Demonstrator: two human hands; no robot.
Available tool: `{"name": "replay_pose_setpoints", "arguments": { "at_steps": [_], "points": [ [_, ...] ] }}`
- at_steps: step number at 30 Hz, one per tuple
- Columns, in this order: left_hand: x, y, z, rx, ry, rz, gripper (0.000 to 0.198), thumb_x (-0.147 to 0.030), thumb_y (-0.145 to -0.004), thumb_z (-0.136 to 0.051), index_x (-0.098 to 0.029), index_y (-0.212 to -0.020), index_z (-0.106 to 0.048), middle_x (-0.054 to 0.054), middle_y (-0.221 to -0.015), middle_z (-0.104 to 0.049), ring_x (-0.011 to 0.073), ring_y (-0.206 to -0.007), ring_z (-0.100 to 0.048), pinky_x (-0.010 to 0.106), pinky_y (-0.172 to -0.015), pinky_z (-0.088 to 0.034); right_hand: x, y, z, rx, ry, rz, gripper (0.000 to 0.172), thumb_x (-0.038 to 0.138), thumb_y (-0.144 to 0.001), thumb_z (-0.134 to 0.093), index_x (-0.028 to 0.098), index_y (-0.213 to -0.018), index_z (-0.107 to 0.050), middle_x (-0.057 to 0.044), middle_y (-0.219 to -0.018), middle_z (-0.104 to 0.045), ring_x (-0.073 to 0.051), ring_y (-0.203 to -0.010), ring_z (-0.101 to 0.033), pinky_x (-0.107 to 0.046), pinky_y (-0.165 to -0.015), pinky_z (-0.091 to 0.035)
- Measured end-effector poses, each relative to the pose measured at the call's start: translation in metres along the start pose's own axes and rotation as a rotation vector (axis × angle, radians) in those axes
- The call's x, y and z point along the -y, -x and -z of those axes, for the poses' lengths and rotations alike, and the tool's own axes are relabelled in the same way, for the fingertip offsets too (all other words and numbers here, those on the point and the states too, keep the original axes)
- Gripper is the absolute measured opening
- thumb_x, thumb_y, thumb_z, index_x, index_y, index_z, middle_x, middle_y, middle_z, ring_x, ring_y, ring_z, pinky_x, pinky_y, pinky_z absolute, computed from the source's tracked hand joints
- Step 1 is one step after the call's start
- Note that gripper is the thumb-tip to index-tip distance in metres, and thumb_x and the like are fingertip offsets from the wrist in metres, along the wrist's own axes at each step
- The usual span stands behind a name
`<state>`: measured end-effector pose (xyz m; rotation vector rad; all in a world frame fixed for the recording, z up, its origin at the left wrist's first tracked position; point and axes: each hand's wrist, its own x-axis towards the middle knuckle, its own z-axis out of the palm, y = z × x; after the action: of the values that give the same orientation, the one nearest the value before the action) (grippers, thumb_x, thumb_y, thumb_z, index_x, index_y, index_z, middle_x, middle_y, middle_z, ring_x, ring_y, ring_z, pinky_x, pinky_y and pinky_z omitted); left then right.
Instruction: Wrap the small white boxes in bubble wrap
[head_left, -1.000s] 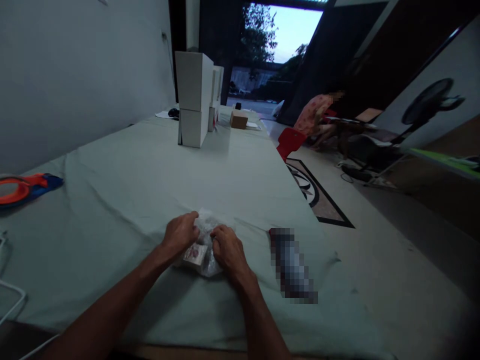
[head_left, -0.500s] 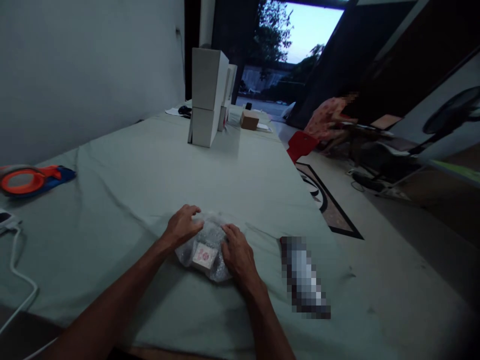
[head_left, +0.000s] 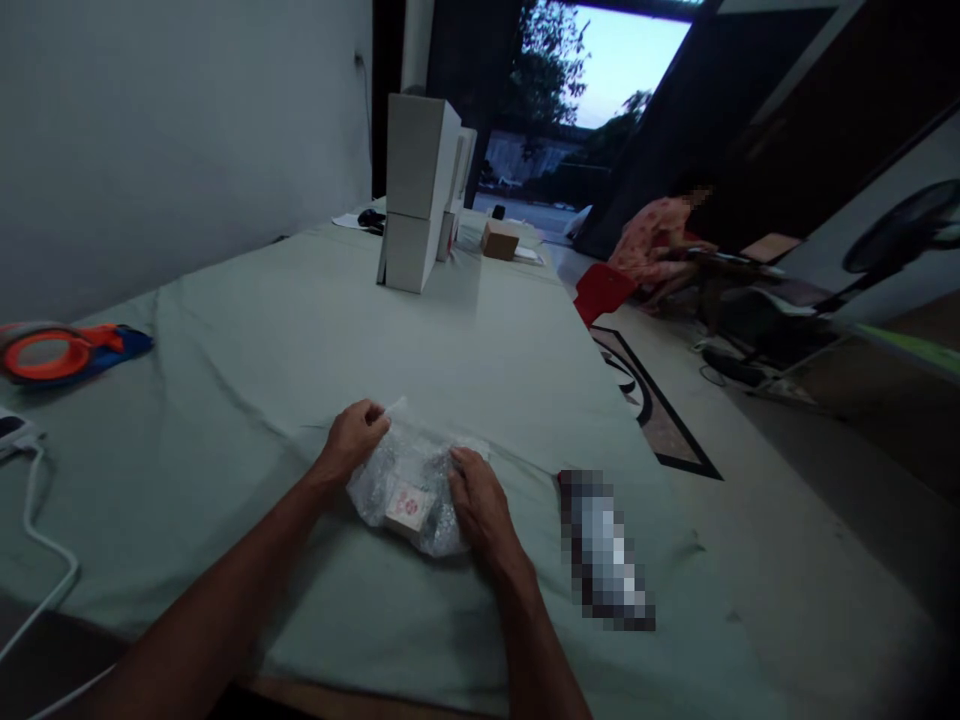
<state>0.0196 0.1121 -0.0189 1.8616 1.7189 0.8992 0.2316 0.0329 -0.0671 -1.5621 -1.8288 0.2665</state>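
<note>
A small box with a red and white label, wrapped in clear bubble wrap [head_left: 409, 490], lies on the pale green cloth of the table [head_left: 315, 330]. My left hand [head_left: 352, 440] pinches the wrap's upper left edge, fingers closed on it. My right hand [head_left: 480, 505] presses on the bundle's right side with curled fingers. Both forearms reach in from the bottom of the view.
A blurred-out oblong object [head_left: 606, 550] lies right of my hands. Stacked white boxes [head_left: 417, 190] and a small brown box [head_left: 499, 240] stand at the far end. An orange and blue tool [head_left: 64, 352] and a white cable [head_left: 37, 540] lie left. A person [head_left: 660, 240] sits beyond, near a fan [head_left: 900, 225].
My left hand has pulled the wrap's edge up and to the left, spreading the bundle. My right hand has stayed pressed on its right side. The view shifted slightly.
</note>
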Motion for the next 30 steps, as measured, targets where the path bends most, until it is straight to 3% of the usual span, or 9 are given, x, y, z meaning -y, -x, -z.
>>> {"name": "replay_pose_setpoints", "arguments": {
  "at_steps": [3, 5, 9, 15, 18, 21, 25, 28, 30],
  "points": [
    [-0.015, 0.011, 0.013, -0.052, 0.0, -0.09, 0.028, -0.022, -0.079, -0.048, -0.014, -0.099, -0.065, 0.01, -0.102, -0.067, 0.0228, -0.097, -0.06, 0.034, -0.082, -0.048, 0.003, -0.002, 0.005, 0.018, -0.058, -0.007, 0.036, 0.024, -0.089, -0.04, 0.015, -0.115, -0.064, -0.014, -0.12, -0.066, -0.025, -0.116, -0.058, -0.045, -0.105, -0.042],
    [-0.026, 0.022, 0.022, -0.035, 0.006, -0.186, 0.025, -0.019, -0.08, -0.048, -0.018, -0.098, -0.066, 0.007, -0.104, -0.068, 0.022, -0.103, -0.057, 0.036, -0.092, -0.044, 0.008, -0.004, 0.011, 0.033, -0.114, -0.027, 0.034, 0.024, -0.09, -0.04, 0.016, -0.111, -0.065, -0.013, -0.117, -0.067, -0.024, -0.113, -0.06, -0.042, -0.102, -0.044],
    [-0.037, 0.041, 0.029, 0.14, 0.011, -0.449, 0.035, -0.01, -0.082, -0.043, -0.019, -0.108, -0.063, 0.006, -0.104, -0.07, 0.0198, -0.101, -0.06, 0.035, -0.092, -0.046, 0.018, -0.011, 0.026, 0.052, -0.268, -0.074, 0.03, 0.024, -0.089, -0.042, 0.018, -0.105, -0.067, -0.009, -0.11, -0.069, -0.021, -0.104, -0.063, -0.036, -0.095, -0.047],
    [-0.028, 0.049, 0.02, 0.385, -0.076, -0.355, 0.04, -0.02, -0.09, -0.04, -0.019, -0.128, -0.053, 0.008, -0.106, -0.069, 0.0213, -0.099, -0.061, 0.036, -0.091, -0.045, 0.03, -0.013, 0.037, 0.224, -0.473, -0.147, 0.029, 0.03, -0.091, -0.045, 0.018, -0.108, -0.066, -0.008, -0.107, -0.07, -0.02, -0.095, -0.065, -0.031, -0.084, -0.049],
    [-0.025, 0.049, 0.019, 0.392, -0.089, -0.354, 0.04, -0.026, -0.093, -0.037, -0.019, -0.128, -0.054, 0.008, -0.106, -0.068, 0.022, -0.1, -0.06, 0.035, -0.09, -0.044, 0.033, -0.013, 0.04, 0.32, -0.526, -0.131, 0.031, 0.034, -0.094, -0.044, 0.019, -0.109, -0.066, -0.007, -0.103, -0.07, -0.02, -0.097, -0.064, -0.031, -0.087, -0.047],
    [-0.029, 0.055, 0.025, 0.335, -0.116, -0.339, 0.039, -0.029, -0.094, -0.035, -0.017, -0.123, -0.058, 0.009, -0.102, -0.07, 0.0232, -0.097, -0.062, 0.035, -0.087, -0.044, 0.035, -0.013, 0.049, 0.41, -0.528, -0.146, 0.035, 0.041, -0.096, -0.042, 0.018, -0.101, -0.068, -0.004, -0.085, -0.068, -0.017, -0.082, -0.062, -0.028, -0.076, -0.046],
    [-0.033, 0.085, 0.042, 0.305, -0.156, -0.283, 0.039, -0.032, -0.095, -0.033, -0.02, -0.12, -0.06, 0.007, -0.091, -0.072, 0.0221, -0.081, -0.065, 0.033, -0.077, -0.046, 0.037, -0.011, 0.066, 0.719, -0.724, -0.126, 0.04, 0.048, -0.094, -0.044, 0.015, -0.096, -0.068, 0.0, -0.068, -0.06, -0.013, -0.065, -0.055, -0.023, -0.065, -0.043],
    [-0.026, 0.114, 0.051, 0.408, -0.108, -0.282, 0.033, -0.028, -0.094, -0.037, -0.026, -0.116, -0.062, 0.004, -0.096, -0.072, 0.0194, -0.087, -0.066, 0.027, -0.076, -0.047, 0.04, -0.008, 0.069, 1.045, -0.793, -0.117, 0.04, 0.052, -0.089, -0.052, 0.015, -0.088, -0.066, 0.001, -0.065, -0.059, -0.011, -0.058, -0.052, -0.021, -0.057, -0.04],
    [-0.018, 0.128, 0.05, 0.489, -0.138, -0.253, 0.035, -0.024, -0.091, -0.041, -0.027, -0.12, -0.059, 0.001, -0.088, -0.072, 0.0179, -0.08, -0.067, 0.026, -0.073, -0.047, 0.04, -0.006, 0.068, 1.132, -0.752, -0.146, 0.038, 0.052, -0.085, -0.057, 0.015, -0.078, -0.062, 0.001, -0.062, -0.058, -0.01, -0.054, -0.05, -0.02, -0.052, -0.037]
  ]
}}
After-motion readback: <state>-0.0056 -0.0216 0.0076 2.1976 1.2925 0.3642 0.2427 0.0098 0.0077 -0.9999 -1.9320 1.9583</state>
